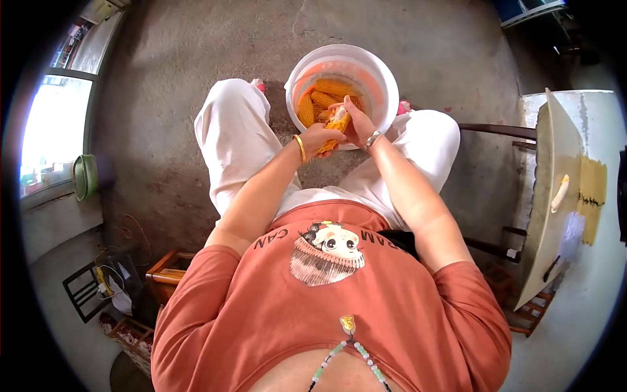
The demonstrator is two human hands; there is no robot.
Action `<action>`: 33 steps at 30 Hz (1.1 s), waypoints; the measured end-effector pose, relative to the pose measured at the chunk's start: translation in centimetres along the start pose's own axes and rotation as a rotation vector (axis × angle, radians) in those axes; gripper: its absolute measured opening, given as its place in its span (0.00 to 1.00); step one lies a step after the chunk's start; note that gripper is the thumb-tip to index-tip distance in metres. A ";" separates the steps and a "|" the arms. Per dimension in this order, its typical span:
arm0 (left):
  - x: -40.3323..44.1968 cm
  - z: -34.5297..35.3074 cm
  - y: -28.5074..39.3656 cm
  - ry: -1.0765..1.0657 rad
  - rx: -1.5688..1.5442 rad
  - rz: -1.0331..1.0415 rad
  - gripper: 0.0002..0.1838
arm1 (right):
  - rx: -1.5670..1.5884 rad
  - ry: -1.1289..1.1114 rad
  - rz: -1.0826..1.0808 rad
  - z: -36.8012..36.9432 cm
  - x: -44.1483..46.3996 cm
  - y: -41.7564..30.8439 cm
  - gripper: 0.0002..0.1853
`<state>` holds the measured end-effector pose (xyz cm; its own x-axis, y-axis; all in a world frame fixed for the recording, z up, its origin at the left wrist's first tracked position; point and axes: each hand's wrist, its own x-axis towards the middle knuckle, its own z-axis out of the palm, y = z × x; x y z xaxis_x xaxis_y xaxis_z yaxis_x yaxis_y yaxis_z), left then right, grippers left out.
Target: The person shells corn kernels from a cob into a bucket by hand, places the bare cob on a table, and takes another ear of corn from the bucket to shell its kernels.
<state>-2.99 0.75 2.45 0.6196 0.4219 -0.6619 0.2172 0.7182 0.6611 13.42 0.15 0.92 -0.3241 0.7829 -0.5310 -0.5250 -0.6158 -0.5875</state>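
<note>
A partly stripped corn cob (pixel 335 128) is held over the near rim of a white bucket (pixel 393 91), its pale core showing near the upper end. My left hand (pixel 319 138), with a yellow bangle at the wrist, is wrapped around the lower part of the cob. Against the cob's upper end presses my right hand (pixel 356 123), its thumb pointing up and a silvery band on the wrist. Inside the bucket lie several whole yellow corn cobs (pixel 334 87). Some fingers of both hands are hidden behind the cob.
My knees in white trousers (pixel 225 124) flank the bucket on the concrete floor (pixel 170 52). To the right stands a table (pixel 555 150) with a pale object on top. A wooden stool (pixel 171 273) is at the lower left, near a black frame (pixel 85 291). A green container (pixel 85 176) hangs by the window.
</note>
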 end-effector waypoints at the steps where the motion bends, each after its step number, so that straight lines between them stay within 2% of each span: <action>1: -0.1 -0.2 0.1 0.000 0.001 0.017 0.16 | 0.007 -0.084 -0.024 -0.3 0.3 -0.3 0.20; 4: -0.3 -0.2 0.5 -0.034 -0.090 0.142 0.15 | -0.082 -0.245 -0.106 -0.2 -0.2 -1.5 0.24; 6: -0.5 -0.1 0.9 -0.056 -0.140 0.142 0.13 | -0.124 -0.327 -0.108 -0.2 -0.8 -2.3 0.26; 9: -0.3 0.0 1.0 -0.045 -0.166 0.089 0.10 | -0.199 -0.284 -0.122 -0.9 -0.4 -1.6 0.25; 13: 1.1 -0.1 -0.4 -0.034 -0.102 0.061 0.08 | -0.198 -0.157 -0.102 -1.3 0.0 -0.3 0.18; 19: 1.5 -1.0 -1.3 -0.075 -0.081 0.046 0.09 | -0.212 -0.147 -0.109 -2.0 0.8 0.6 0.14; 23: 1.3 -0.6 -1.3 -0.011 -0.081 0.046 0.11 | -0.156 -0.099 -0.135 -1.7 1.0 1.2 0.12; 26: 1.3 0.4 -1.4 0.081 -0.020 0.071 0.13 | -0.265 -0.006 -0.161 -2.7 2.3 2.2 0.09; 29: 1.0 0.5 -1.1 0.092 -0.072 0.068 0.13 | -0.302 0.029 -0.138 -2.1 2.4 1.9 0.13; 33: 0.7 0.5 -1.2 0.079 -0.100 0.091 0.14 | -0.200 0.029 -0.084 -1.4 2.2 1.5 0.15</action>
<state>-2.45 -0.07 1.34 0.5712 0.5272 -0.6291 0.0846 0.7246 0.6840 13.02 0.87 -1.96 -0.2615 0.8314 -0.4903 -0.3819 -0.5556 -0.7385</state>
